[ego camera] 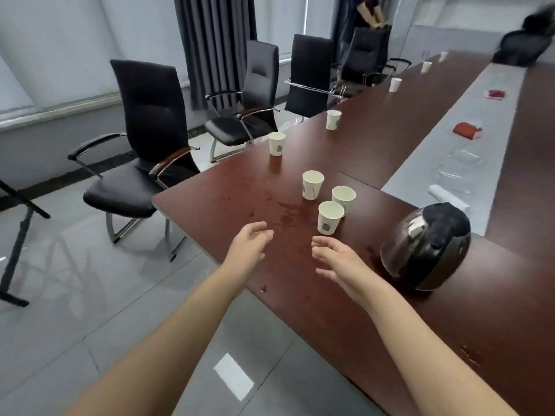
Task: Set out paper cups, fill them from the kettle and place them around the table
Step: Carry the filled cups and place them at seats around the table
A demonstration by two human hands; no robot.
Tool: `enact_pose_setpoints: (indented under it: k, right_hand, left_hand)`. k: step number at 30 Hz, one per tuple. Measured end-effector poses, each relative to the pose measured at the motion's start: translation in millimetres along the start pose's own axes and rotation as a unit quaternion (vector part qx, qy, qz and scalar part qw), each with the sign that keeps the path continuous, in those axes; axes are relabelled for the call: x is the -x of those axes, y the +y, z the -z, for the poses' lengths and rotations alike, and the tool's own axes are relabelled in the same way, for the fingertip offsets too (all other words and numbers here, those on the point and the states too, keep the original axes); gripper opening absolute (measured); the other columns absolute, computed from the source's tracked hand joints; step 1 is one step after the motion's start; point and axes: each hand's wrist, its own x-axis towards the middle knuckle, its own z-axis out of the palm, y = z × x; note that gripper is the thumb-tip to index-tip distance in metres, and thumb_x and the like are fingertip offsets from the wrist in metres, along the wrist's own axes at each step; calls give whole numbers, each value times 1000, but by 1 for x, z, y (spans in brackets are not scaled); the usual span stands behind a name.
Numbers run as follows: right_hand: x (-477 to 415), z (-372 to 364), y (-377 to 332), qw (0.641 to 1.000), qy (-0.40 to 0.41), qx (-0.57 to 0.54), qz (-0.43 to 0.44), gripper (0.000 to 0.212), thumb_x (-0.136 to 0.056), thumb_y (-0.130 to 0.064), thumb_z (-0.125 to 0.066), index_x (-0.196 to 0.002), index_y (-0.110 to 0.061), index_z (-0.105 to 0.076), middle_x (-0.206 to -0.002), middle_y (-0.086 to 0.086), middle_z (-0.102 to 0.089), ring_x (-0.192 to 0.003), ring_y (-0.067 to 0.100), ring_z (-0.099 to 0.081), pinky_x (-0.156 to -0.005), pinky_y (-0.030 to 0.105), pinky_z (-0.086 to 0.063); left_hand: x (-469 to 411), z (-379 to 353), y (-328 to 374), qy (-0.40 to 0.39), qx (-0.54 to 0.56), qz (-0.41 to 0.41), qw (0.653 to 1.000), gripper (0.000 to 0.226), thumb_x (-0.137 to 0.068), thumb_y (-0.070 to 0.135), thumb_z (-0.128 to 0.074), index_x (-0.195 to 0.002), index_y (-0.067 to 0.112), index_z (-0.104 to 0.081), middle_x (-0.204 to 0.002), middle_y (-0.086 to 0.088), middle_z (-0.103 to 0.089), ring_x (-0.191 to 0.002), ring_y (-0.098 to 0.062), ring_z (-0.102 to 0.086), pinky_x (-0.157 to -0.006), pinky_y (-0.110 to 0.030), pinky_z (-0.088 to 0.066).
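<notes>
Three white paper cups stand grouped near the table's near corner: the closest cup (329,218), one behind it to the right (344,199) and one further left (312,185). More cups (276,143) (333,119) (395,84) line the left edge of the dark wooden table (228,193), going away. A dark kettle (426,246) stands at the right. My left hand (250,243) and my right hand (338,262) hover open above the table, just short of the closest cup, holding nothing.
Water drops and a small puddle (288,210) wet the wood around the grouped cups. Black armchairs (144,139) (252,97) stand along the left side. A grey runner (468,121) carries red boxes (467,131) and clear plastic. A person stands at the far end.
</notes>
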Motion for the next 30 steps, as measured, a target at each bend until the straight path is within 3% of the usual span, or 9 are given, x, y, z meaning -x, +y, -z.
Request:
enact_pose_setpoints:
  k: [6, 12, 16, 22, 25, 30]
  right_hand:
    - [-69, 14, -10, 995, 94, -1, -15, 33, -94, -17, -54, -127, -20, -49, -128, -5, -50, -120, 12, -49, -102, 37, -43]
    - [-130, 26, -4, 976, 214, -27, -26, 56, -89, -18, -63, -139, -16, -38, -136, -3, -48, -113, 9, -51, -94, 28, -39]
    - [-158, 34, 12, 959, 276, -43, -44, 75, -83, -23, -71, -145, -17, -29, -146, 4, -40, -131, 17, -42, -103, 32, -38]
    - [-187, 40, 34, 954, 288, -60, -61, 89, -76, -21, -77, -147, -18, -24, -148, 3, -37, -134, 16, -37, -110, 34, -34]
    - [-198, 42, 42, 959, 275, -56, -52, 91, -73, -18, -80, -146, -19, -25, -140, -7, -42, -128, 6, -39, -107, 25, -32]
    - [-219, 41, 61, 961, 274, -20, -41, 99, -50, -43, -84, -136, -29, -39, -131, -14, -53, -124, 5, -48, -107, 34, -40]
  left_hand:
    - [-110, -20, -4, -95, -11, 12, 995, 22, -95, 18, -54, -117, 21, -52, -123, -1, -61, -115, -13, -55, -95, -32, -44]
    - [-208, -52, -6, -209, -61, 8, 976, 32, -95, 24, -57, -125, 19, -51, -121, 2, -60, -103, -5, -55, -90, -27, -42]
    - [-254, -81, -9, -249, -93, -6, 964, 42, -95, 27, -56, -134, 14, -47, -130, -1, -56, -113, -9, -51, -107, -35, -39]
    - [-295, -127, -17, -289, -110, -14, 951, 51, -95, 23, -55, -142, 11, -38, -146, -3, -43, -132, -13, -43, -112, -34, -33]
    - [-309, -144, -21, -303, -112, -24, 946, 56, -95, 25, -56, -145, 12, -34, -148, -1, -40, -135, -11, -38, -110, -26, -30]
    - [-334, -164, -41, -332, -98, -20, 938, 61, -93, 24, -59, -146, 11, -31, -150, 0, -37, -136, -8, -35, -106, -22, -30]
